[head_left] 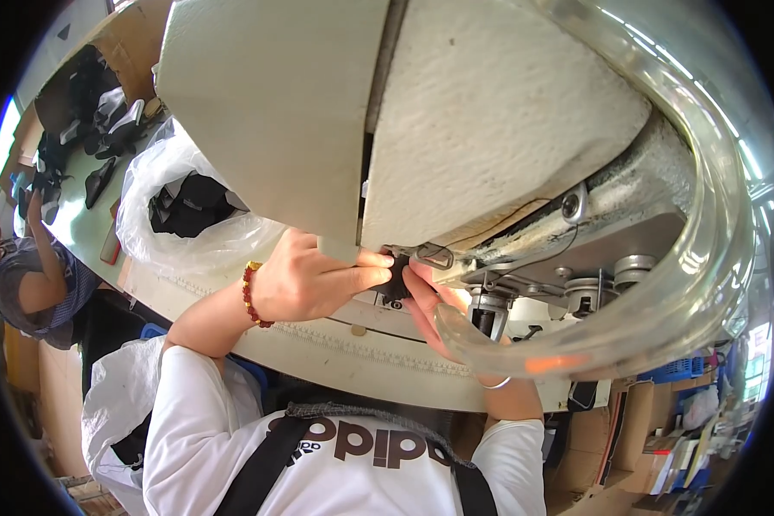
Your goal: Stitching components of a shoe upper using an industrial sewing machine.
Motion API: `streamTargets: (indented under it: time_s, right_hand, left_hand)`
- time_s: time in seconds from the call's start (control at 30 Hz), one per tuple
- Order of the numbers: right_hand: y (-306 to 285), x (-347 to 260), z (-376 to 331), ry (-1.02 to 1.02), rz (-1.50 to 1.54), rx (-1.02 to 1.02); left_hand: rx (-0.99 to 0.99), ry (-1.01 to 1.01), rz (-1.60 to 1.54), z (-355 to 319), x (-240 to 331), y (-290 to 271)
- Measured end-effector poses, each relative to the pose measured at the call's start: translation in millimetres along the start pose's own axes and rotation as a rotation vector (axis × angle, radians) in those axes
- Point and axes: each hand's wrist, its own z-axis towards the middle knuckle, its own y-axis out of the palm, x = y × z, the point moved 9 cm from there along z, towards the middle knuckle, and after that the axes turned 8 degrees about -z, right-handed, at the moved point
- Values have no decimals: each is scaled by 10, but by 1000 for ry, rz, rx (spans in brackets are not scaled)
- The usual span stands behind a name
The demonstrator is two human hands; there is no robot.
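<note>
A small black piece (396,282) sits at the needle area under the big cream-white sewing machine head (490,112). My left hand (314,279), with a red bead bracelet on its wrist, pinches the piece from the left. From the right, the fingers of my right hand (425,303) press on the same piece. That wrist wears a thin silver bangle and is partly hidden behind a clear curved tube (705,258). The piece is mostly covered by my fingers.
A clear plastic bag (185,211) of black parts lies on the cream table (353,348) at the left. More black pieces lie farther back left. Another person (30,279) sits at the far left. Cardboard boxes and a blue crate stand at the lower right.
</note>
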Motion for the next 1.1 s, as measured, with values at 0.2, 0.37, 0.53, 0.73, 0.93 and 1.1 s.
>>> streamTargets:
  time_s: [0.2,0.37,0.53,0.73,0.93,1.1]
  right_hand:
    - [173,439,-192,572,642,-62]
    - [31,278,-139,380,372,-39]
    - [9,78,-62,178,98,-1]
    - [-53,-377,-9,-262,-406,43]
    - [-33,-393,-14,-291,-564,73]
    - [-53,-357,-11,-246,-367,124]
  left_hand:
    - [58,-145,-210,-104,-154,33]
    - [76,-47,-199,-112,-65,43]
    - [5,64,1,-75,105,27]
    - [-6,71,4,-26,128,26]
    - [-56,35,10,-21,126,46]
    - [61,-420,-265,-155,-239,26]
